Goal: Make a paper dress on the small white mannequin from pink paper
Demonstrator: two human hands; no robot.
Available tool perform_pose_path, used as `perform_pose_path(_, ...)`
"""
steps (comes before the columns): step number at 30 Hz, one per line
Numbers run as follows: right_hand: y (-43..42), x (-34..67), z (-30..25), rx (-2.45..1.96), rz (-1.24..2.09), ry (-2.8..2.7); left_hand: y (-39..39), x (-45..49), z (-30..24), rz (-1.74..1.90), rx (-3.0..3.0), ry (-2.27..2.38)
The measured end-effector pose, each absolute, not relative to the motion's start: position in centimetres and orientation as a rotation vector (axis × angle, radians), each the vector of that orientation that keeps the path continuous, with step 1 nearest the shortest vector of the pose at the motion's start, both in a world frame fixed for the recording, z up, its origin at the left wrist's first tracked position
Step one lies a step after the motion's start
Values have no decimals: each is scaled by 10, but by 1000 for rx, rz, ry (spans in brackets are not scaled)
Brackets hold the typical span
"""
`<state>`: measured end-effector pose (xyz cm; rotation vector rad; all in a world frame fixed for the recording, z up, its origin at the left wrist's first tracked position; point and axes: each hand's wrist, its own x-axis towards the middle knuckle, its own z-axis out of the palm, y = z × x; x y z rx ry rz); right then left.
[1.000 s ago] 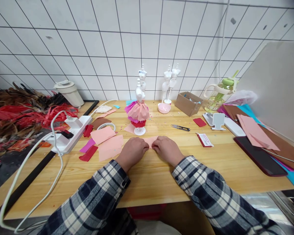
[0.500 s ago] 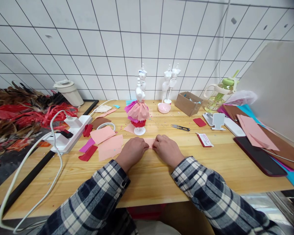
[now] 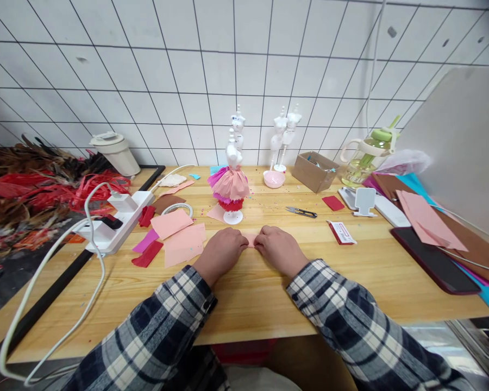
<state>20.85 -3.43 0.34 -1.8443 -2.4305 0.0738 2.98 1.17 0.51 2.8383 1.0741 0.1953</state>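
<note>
Between my hands, low over the wooden table, is a small strip of pink crepe paper. My left hand pinches its left end and my right hand pinches its right end; most of the strip is hidden by the fingers. Just behind stands a white mini mannequin in a ruffled paper skirt of pink, purple and red layers. Pink paper sheets lie to the left of my left hand, beside a red piece and a purple piece.
Thread snips, a red-and-white packet and a phone lie to the right. Further back are a pink bowl, a cardboard box and a bottle. A power strip with looping cables lies left.
Less of the pink paper shows between my fingers than half a second ago. Both hands stay in nearly the same place, and the view has shifted very slightly.
</note>
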Motion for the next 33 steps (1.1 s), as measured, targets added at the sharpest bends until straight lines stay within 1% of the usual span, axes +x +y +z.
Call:
perform_pose_path(7,-33,210,4,-1899,149,-2424,10,30,7,218,2869,1082)
perform_pose_path(14,-33,210,5,-1847,151,-2405,10,31,9,206,2850,1097)
perform_pose_path(18,-33,211,4,-1890,202,-2393,10,31,8,258,2844,1069)
perform_pose_path(26,-32,214,4,-1871,194,-2413,9,32,9,211,2880,1099)
perform_pose_path(33,-33,213,7,-1842,188,-2410,7,34,8,277,2974,1038)
